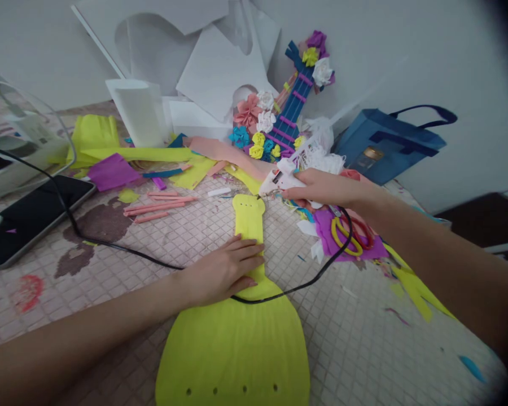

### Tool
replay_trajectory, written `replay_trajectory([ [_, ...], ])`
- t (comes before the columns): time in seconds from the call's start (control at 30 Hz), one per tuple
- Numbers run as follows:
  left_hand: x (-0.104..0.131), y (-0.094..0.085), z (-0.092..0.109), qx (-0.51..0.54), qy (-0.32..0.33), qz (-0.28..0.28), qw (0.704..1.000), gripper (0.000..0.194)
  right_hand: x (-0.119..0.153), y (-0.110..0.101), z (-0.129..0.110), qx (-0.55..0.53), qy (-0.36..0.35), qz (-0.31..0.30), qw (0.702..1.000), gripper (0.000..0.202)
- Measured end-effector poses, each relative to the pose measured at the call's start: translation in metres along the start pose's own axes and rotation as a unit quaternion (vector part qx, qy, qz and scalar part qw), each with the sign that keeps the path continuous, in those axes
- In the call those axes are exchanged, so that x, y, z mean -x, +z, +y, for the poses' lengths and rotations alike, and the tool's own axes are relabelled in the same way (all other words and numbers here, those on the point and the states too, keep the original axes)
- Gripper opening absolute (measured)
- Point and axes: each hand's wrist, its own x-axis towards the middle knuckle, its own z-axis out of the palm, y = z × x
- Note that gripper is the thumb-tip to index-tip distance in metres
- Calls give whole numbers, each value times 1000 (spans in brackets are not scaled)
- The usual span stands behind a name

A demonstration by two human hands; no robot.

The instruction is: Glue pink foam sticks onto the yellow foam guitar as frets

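A yellow guitar-shaped cutout (237, 344) lies flat on the table, its narrow neck pointing away from me. Several small holes run across its wide body and its head. My left hand (226, 265) rests flat on the neck, fingers stretched across it. In my right hand (322, 187) is a white hot glue gun (281, 176), gripped with the nozzle just beside the top right of the cutout's head. Whether the nozzle touches the paper I cannot tell. The glue gun's black cord (258, 300) crosses over the cutout and under my left hand.
A blue paper guitar with crepe flowers (294, 107) leans at the back, near a blue bag (385, 144). Scissors (347, 237) lie right on purple paper; pink rolled strips (158, 207), a phone (38, 217) and a white cup (138, 113) are left.
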Motion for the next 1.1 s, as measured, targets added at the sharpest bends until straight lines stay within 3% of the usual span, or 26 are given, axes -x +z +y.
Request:
replay_trajectory([
  [0.2,0,-1,0,-6,0,-2,1000,36,-1,10,11,-11,28,12,999,29],
  [0.63,1,1,0,-19,-2,-9,1000,38,-11,19,18,-34,-5,-15,999,24],
  [1.1,1,2,-2,-15,6,-3,1000,37,-28,15,-3,16,37,-50,998,16],
])
